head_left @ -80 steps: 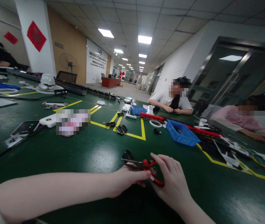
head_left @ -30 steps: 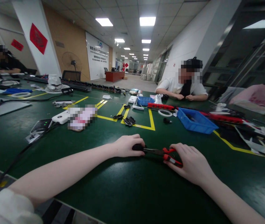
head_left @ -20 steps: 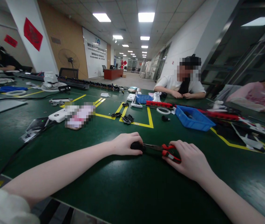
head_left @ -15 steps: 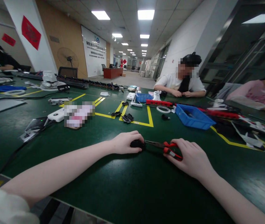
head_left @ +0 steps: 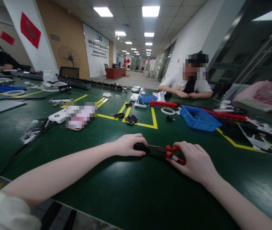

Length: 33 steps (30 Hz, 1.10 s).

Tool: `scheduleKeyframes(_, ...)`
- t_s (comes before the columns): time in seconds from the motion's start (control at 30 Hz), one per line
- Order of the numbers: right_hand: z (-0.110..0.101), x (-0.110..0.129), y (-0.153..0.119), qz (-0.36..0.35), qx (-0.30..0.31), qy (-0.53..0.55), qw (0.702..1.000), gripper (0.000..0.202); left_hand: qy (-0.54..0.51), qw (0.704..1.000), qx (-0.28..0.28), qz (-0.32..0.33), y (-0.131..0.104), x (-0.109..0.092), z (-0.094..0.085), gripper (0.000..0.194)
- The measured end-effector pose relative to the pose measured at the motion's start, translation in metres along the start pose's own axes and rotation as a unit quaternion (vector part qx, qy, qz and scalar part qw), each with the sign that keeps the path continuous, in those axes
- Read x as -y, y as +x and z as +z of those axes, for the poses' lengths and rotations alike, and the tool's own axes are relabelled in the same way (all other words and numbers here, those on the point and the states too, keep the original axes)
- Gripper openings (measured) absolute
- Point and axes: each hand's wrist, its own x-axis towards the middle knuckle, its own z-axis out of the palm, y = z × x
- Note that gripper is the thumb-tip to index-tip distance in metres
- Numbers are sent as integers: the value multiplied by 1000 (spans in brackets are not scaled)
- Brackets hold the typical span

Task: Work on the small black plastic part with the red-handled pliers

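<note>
My left hand (head_left: 131, 145) is closed around a small rounded black part (head_left: 140, 147), low over the green table (head_left: 126, 191). Its fingers cover much of the part, so I cannot make out its kind. My right hand (head_left: 195, 159) grips red-handled long-nose pliers (head_left: 166, 149), with fingers and thumb around the two spread handles. The pliers' tips point left and reach the right end of the black part. Whether the jaws pinch it is too small to tell.
Small black parts (head_left: 131, 119) lie inside yellow tape ahead. A blue bin (head_left: 199, 118) stands right of them, near a white ring (head_left: 167, 111). Left are a phone (head_left: 81, 116), a white power bank (head_left: 58, 116) and a black cable (head_left: 11, 159). A person (head_left: 186, 83) sits across the table.
The pliers and my right hand have shifted very slightly left, toward the black part. My left hand keeps its hold in nearly the same place.
</note>
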Motion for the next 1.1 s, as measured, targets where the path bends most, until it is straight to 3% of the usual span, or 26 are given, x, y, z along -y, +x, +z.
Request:
scheduleKeyframes(0.6, -1, 0, -1, -10, 37, 10, 999, 40, -8, 1000, -13, 11, 0, -2, -3, 27)
scheduleKeyframes(0.73, -2, -1, -2, -17, 21, 4, 1000, 39, -48, 998, -3, 34, 1, -3, -4, 27)
scheduleKeyframes(0.9, -4, -2, -2, -26, -6, 9, 1000, 39, -107, 994, 16, 15, 0, -8, -5, 29)
scheduleKeyframes(1.1, -4, -1, -3, -24, -12, 9, 1000, 40, -91, 996, 12, 17, -1, -9, -5, 30)
